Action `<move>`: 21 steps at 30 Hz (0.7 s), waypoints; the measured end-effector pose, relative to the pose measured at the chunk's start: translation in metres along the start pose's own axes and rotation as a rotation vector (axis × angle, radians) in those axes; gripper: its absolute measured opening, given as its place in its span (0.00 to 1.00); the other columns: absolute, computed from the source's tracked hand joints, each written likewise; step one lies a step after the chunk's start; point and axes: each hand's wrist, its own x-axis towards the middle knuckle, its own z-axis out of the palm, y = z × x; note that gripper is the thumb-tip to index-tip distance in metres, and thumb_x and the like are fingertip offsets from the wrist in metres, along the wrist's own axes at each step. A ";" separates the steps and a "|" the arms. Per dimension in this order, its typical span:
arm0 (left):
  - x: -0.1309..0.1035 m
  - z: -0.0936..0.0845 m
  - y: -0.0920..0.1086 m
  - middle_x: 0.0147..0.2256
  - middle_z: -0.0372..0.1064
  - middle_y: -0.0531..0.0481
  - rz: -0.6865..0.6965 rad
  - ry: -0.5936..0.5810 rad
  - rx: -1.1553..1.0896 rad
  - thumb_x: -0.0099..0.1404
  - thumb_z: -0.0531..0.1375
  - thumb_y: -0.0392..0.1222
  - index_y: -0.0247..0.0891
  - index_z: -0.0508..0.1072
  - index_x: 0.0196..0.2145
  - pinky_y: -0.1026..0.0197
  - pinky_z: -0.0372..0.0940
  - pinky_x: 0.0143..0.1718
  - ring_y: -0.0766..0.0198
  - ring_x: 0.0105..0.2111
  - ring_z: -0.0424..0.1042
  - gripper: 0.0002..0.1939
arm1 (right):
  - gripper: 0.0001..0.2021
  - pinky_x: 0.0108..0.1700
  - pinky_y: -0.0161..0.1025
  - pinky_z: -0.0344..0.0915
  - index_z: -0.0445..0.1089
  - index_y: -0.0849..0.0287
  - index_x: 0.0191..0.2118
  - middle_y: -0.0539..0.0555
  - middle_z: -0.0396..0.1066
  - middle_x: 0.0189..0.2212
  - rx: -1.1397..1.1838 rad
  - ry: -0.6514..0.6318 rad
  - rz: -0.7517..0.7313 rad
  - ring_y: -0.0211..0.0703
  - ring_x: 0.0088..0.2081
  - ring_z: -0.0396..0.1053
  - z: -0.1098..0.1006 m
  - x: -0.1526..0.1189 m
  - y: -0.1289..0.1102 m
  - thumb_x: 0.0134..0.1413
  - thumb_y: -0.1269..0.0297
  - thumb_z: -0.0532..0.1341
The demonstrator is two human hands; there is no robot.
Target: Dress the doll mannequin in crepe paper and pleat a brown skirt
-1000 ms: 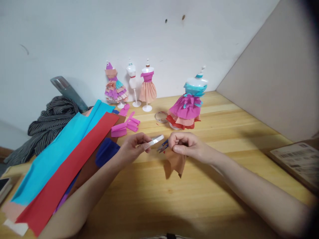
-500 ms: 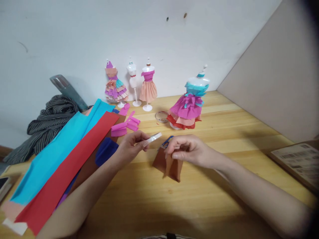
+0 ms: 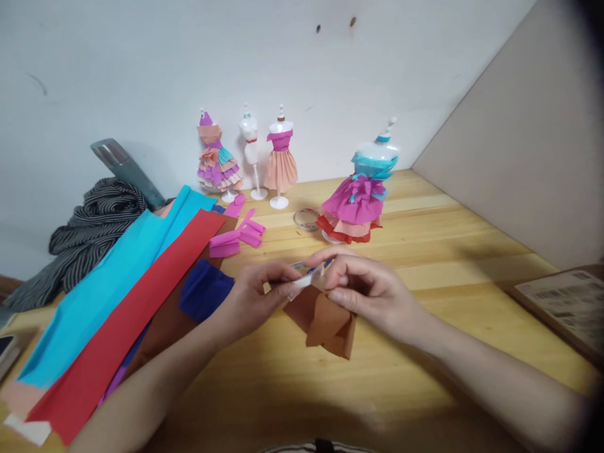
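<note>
Near the middle of the desk, my left hand (image 3: 271,289) pinches a narrow white roll of tape (image 3: 309,277) between thumb and fingers. Close beside it my right hand (image 3: 365,286) has its thumb and fingertips closed on the upper edge of a brown crepe paper piece (image 3: 330,324), which hangs down below the fingers. The tape lies almost against the right fingertips; whether they also hold its end I cannot tell. A bit of a blue item (image 3: 329,264) shows behind the right fingers, mostly hidden.
Left of my hands lie turquoise (image 3: 113,270), red (image 3: 136,314) and dark blue crepe paper (image 3: 205,290), with pink scraps (image 3: 236,239). Dressed mini mannequins (image 3: 282,157) stand along the wall, a larger one (image 3: 361,195) nearer right. A clear ring (image 3: 306,219) lies between; a cardboard box (image 3: 566,302) sits right.
My hands have come together: the left moved right with the tape, until it nearly meets the right fingers. The brown paper has turned and shows more of its flat face.
</note>
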 end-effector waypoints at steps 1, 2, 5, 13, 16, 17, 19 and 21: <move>-0.001 0.001 0.001 0.26 0.72 0.51 0.006 -0.005 0.018 0.63 0.61 0.41 0.35 0.77 0.33 0.66 0.60 0.29 0.67 0.27 0.67 0.07 | 0.14 0.35 0.36 0.64 0.67 0.60 0.29 0.59 0.67 0.47 -0.012 -0.019 0.024 0.38 0.34 0.67 0.001 0.000 -0.001 0.55 0.54 0.64; -0.003 0.002 0.001 0.26 0.72 0.51 0.009 -0.010 0.024 0.63 0.61 0.41 0.35 0.77 0.33 0.66 0.60 0.30 0.67 0.27 0.67 0.07 | 0.14 0.35 0.36 0.64 0.66 0.60 0.29 0.59 0.68 0.47 -0.007 -0.050 0.056 0.37 0.33 0.66 0.001 0.000 0.000 0.56 0.54 0.64; -0.003 0.004 -0.002 0.27 0.72 0.51 -0.024 -0.056 -0.064 0.63 0.61 0.43 0.35 0.76 0.35 0.65 0.61 0.30 0.67 0.27 0.68 0.09 | 0.16 0.34 0.35 0.63 0.65 0.59 0.29 0.56 0.69 0.40 0.067 -0.144 0.124 0.38 0.33 0.66 -0.001 0.002 0.003 0.55 0.51 0.63; 0.001 -0.006 0.000 0.42 0.75 0.43 0.018 0.000 -0.155 0.66 0.56 0.56 0.36 0.72 0.32 0.58 0.65 0.46 0.57 0.44 0.72 0.19 | 0.18 0.34 0.35 0.61 0.66 0.60 0.29 0.55 0.68 0.36 0.089 -0.037 0.123 0.37 0.32 0.63 -0.003 0.004 0.006 0.51 0.49 0.65; -0.003 -0.007 0.010 0.49 0.72 0.42 0.040 0.028 0.077 0.65 0.58 0.53 0.37 0.73 0.28 0.53 0.60 0.54 0.53 0.51 0.69 0.17 | 0.18 0.31 0.35 0.60 0.66 0.60 0.28 0.55 0.68 0.37 0.067 -0.003 0.121 0.36 0.29 0.61 -0.003 0.005 0.006 0.51 0.48 0.65; -0.005 -0.006 0.012 0.51 0.71 0.43 0.039 0.036 0.132 0.63 0.60 0.50 0.37 0.73 0.27 0.52 0.59 0.56 0.52 0.52 0.68 0.14 | 0.18 0.31 0.34 0.60 0.66 0.60 0.28 0.55 0.68 0.37 0.066 0.002 0.120 0.36 0.29 0.61 -0.003 0.005 0.006 0.51 0.48 0.65; -0.007 -0.003 0.016 0.51 0.71 0.43 0.024 0.069 0.181 0.59 0.64 0.46 0.38 0.74 0.27 0.50 0.58 0.56 0.51 0.52 0.69 0.09 | 0.18 0.31 0.34 0.60 0.66 0.60 0.28 0.55 0.67 0.36 0.066 0.007 0.118 0.35 0.28 0.60 -0.003 0.005 0.005 0.51 0.48 0.65; -0.008 0.001 0.018 0.50 0.72 0.43 0.007 0.108 0.185 0.57 0.64 0.43 0.38 0.74 0.26 0.49 0.60 0.54 0.51 0.50 0.70 0.07 | 0.18 0.30 0.34 0.60 0.66 0.60 0.28 0.55 0.67 0.36 0.062 0.009 0.119 0.34 0.28 0.59 -0.003 0.005 0.005 0.51 0.48 0.65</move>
